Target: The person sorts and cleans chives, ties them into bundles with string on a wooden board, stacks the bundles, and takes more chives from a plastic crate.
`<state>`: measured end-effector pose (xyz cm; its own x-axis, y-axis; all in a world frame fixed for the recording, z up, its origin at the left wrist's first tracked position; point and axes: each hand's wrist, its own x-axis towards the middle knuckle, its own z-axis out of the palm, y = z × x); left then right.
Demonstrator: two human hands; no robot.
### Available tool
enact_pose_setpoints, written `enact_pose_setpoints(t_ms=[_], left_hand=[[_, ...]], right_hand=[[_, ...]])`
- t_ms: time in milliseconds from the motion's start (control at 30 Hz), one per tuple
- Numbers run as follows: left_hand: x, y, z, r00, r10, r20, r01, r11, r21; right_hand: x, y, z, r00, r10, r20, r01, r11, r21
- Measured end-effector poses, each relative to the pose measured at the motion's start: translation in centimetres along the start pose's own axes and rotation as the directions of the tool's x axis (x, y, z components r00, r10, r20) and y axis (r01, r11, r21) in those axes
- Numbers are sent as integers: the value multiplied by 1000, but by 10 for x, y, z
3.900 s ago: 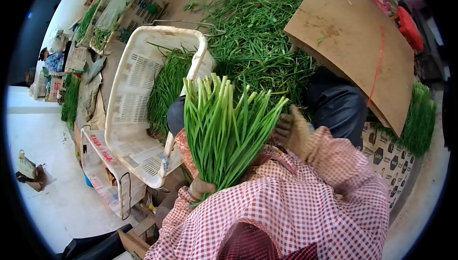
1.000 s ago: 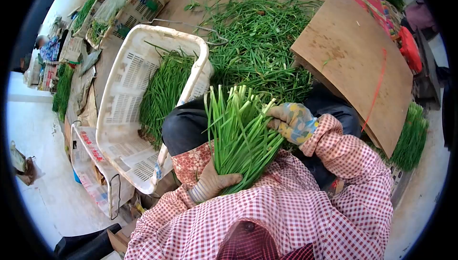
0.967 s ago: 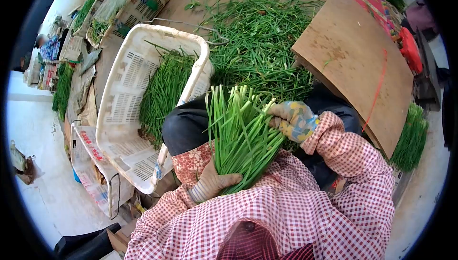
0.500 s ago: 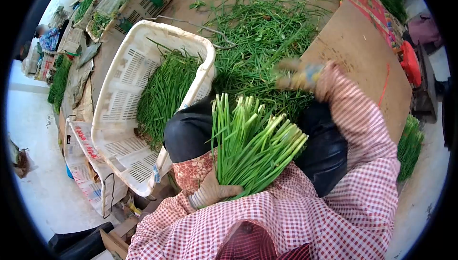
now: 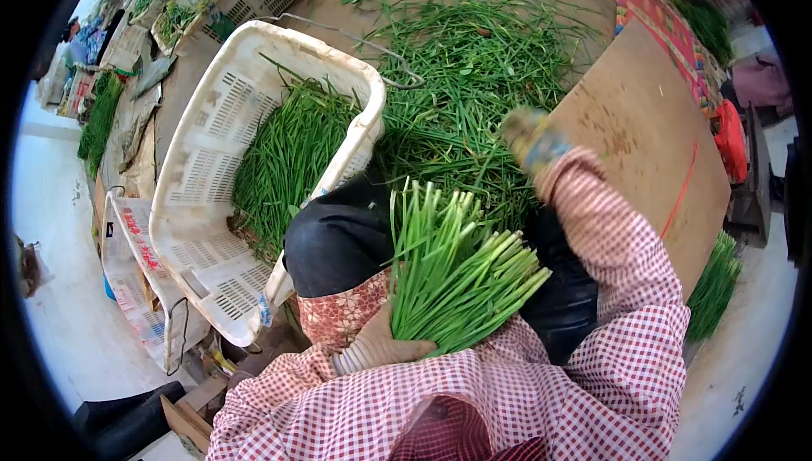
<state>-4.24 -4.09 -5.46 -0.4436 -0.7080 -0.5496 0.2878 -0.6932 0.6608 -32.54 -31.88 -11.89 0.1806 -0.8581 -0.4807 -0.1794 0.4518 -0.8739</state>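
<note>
In the head view my gloved left hand (image 5: 385, 344) is wrapped round the lower part of a bunch of garlic chives (image 5: 461, 279), held against my lap. The pale cut ends fan out up and to the right. My gloved right hand (image 5: 533, 135) is off to the upper right, above the edge of a loose heap of green leaves (image 5: 482, 55). Motion smears its fingers, so their closing is unclear. More chives (image 5: 296, 148) lie inside a white plastic crate (image 5: 338, 68) tipped towards me on my left.
A brown board (image 5: 651, 131) lies on the right, with a red bag (image 5: 729, 139) beyond it. Another bundle of greens (image 5: 715, 288) rests at the far right. More crates (image 5: 254, 4) with greens stand at the upper left, and a person (image 5: 85, 42) is beyond them.
My right hand has shifted slightly in the view and stays blurred above the heap. My left hand keeps its hold on the chives. The whole view has shifted a little.
</note>
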Motion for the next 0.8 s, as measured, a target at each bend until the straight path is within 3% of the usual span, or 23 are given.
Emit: enact_pose_setpoints(t_ms=[33,100,167,233,300,333,367,433,467,533,567,600,633,667,700,767,800], left_hand=[[-4,9,7,996,-74,-40,74,997,-4],[-3,12,10,987,-140,-85,138,990,-21],[0,4,6,991,-120,-58,124,990,73],[5,-6,2,995,-98,-17,99,993,68],[5,-9,2,997,-77,14,76,995,62],[5,-9,3,999,-51,16,51,999,-1],[4,-9,4,1000,-25,13,26,997,-66],[4,-8,3,1000,-16,20,17,997,-81],[4,-6,3,999,-12,39,15,996,-87],[2,-1,2,999,-23,38,25,999,-31],[3,0,2,998,-38,39,37,999,36],[7,-4,1,999,-29,36,28,999,29],[14,-12,-1,997,-20,79,16,999,50],[18,-15,0,992,-16,124,7,997,71],[18,-15,2,992,-15,124,7,998,65],[17,-2,7,990,-53,134,47,998,47],[18,5,11,989,-69,134,64,997,36]], right_hand=[[-5,-18,-7,993,-114,-12,109,971,-211],[-17,-57,-20,940,-338,-35,244,743,-623],[-50,-90,15,901,-199,385,433,462,-774],[-58,-93,39,696,120,708,528,583,-617],[-64,-84,61,656,214,724,499,596,-629],[-61,-80,63,641,244,728,394,709,-585],[-60,-76,65,632,250,733,399,707,-584],[-61,-70,67,730,270,628,286,714,-639],[-59,-58,61,761,50,647,419,724,-548],[-30,-43,39,954,-10,300,183,812,-554],[-21,-59,31,991,19,131,47,871,-489],[-24,-66,32,990,17,138,54,867,-496],[-31,-76,39,936,-205,285,333,777,-534],[-37,-83,46,812,-391,433,580,625,-523],[-35,-89,56,769,-170,616,574,609,-548],[-35,-85,77,608,-58,792,667,578,-470],[-28,-74,81,603,15,798,576,684,-448]])
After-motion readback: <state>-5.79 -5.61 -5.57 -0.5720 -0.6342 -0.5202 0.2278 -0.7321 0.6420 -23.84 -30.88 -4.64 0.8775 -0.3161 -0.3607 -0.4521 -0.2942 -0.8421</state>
